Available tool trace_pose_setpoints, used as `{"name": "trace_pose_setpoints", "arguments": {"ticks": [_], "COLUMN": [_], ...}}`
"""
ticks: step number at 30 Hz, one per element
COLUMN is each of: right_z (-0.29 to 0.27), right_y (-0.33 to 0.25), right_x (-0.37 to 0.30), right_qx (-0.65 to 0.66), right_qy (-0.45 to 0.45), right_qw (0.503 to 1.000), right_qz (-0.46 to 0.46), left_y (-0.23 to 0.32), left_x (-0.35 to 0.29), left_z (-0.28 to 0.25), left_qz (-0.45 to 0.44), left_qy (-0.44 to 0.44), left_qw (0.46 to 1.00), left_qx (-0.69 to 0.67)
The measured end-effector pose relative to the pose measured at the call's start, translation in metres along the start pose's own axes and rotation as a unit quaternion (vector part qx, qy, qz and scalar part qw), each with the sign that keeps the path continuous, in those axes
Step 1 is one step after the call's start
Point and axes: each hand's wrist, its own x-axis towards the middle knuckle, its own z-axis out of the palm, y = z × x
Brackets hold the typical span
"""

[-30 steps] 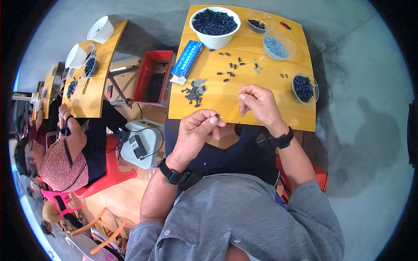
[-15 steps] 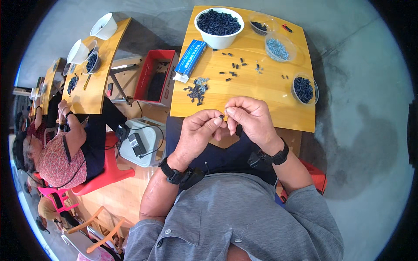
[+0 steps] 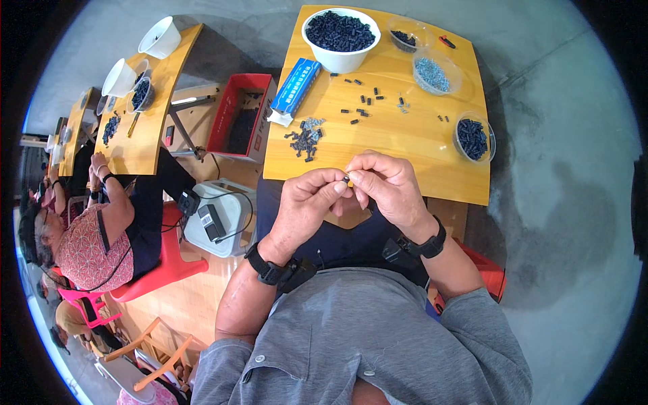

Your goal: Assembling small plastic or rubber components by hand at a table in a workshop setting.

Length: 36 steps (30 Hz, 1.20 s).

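Note:
Over the table's near edge my hands meet, fingertips together. My left hand (image 3: pixel 312 202) pinches a small black plastic part (image 3: pixel 346 180) between thumb and forefinger. The thumb and forefinger of my right hand (image 3: pixel 391 192) close at the top of that part; whatever tiny thing they hold is too small to make out. Beyond my left hand lies a heap of small black parts mixed with metal pieces (image 3: pixel 307 140). Several loose black parts (image 3: pixel 362 101) are scattered farther up the table, beside a few small screws (image 3: pixel 403 106).
On the wooden table (image 3: pixel 432 162) stand a white tub of black parts (image 3: pixel 341 57), a clear bowl of screws (image 3: pixel 432 75), clear bowls of black parts (image 3: pixel 471 138) (image 3: pixel 405 40) and a blue box (image 3: pixel 295 88). A red crate (image 3: pixel 233 145) sits left; a co-worker (image 3: pixel 101 246) sits beyond.
My right fingertips have moved slightly down and left, onto the black part in my left hand. The small gap between the fingertips has closed.

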Motion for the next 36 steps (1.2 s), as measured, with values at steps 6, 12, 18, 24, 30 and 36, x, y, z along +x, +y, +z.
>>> {"name": "trace_pose_setpoints", "arguments": {"ticks": [6, 12, 18, 24, 30, 36], "right_z": [-0.001, 0.0, 0.001, -0.002, -0.002, 0.005], "right_y": [-0.002, -0.011, -0.014, -0.016, -0.011, -0.013], "right_x": [0.002, 0.007, 0.007, 0.007, 0.008, 0.004], "right_qx": [-0.031, -0.132, -0.263, -0.266, -0.287, -0.261], "right_qy": [-0.024, -0.024, -0.003, -0.02, -0.026, 0.025], "right_qw": [0.999, 0.988, 0.949, 0.953, 0.936, 0.944], "right_qz": [-0.013, -0.077, -0.176, -0.143, -0.201, -0.2], "left_y": [-0.001, -0.003, 0.006, 0.009, 0.01, 0.017], "left_x": [0.002, 0.004, 0.007, 0.008, 0.01, 0.011], "left_z": [-0.002, -0.003, 0.0, -0.003, -0.001, -0.001], "left_qz": [0.006, -0.005, -0.032, -0.036, -0.051, -0.045], "left_qy": [-0.006, 0.003, -0.007, -0.032, -0.009, -0.004], "left_qw": [1.0, 1.0, 0.999, 0.997, 0.998, 0.998], "left_qx": [-0.002, -0.004, 0.003, 0.068, 0.047, 0.041]}}
